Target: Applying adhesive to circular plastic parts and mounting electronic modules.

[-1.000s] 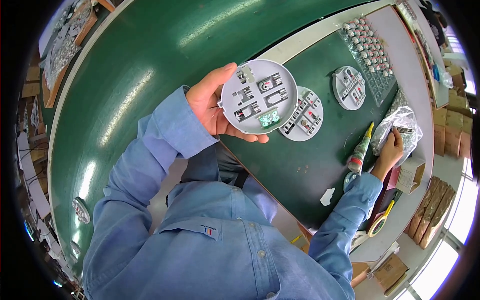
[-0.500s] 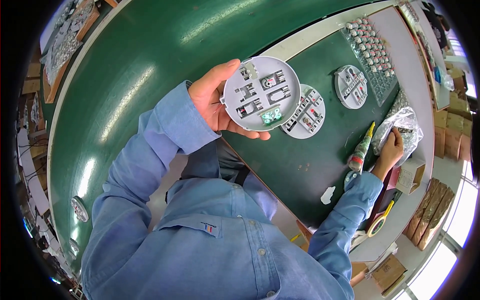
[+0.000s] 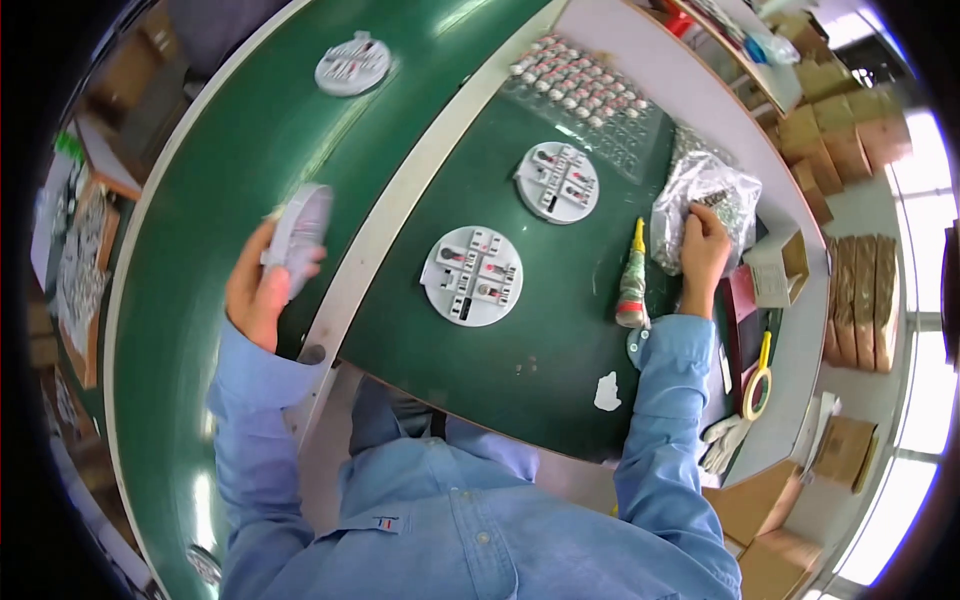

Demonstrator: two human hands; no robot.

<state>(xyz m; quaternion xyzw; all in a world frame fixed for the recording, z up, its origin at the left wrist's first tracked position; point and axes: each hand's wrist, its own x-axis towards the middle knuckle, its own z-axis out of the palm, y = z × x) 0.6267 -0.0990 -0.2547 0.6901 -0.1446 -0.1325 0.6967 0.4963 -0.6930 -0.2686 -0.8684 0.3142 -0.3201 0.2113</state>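
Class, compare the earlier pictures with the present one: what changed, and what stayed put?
The left hand carried its grey disc leftward, away from the table and over the green surface, tilting it nearly edge-on. The right hand stayed at the plastic bag; two discs stayed on the table.

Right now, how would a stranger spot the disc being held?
Find the long green surface on the left side. Over it, the left hand holds a pale grey disc. Unlike the two discs lying flat on the table, this one appears nearly edge-on.
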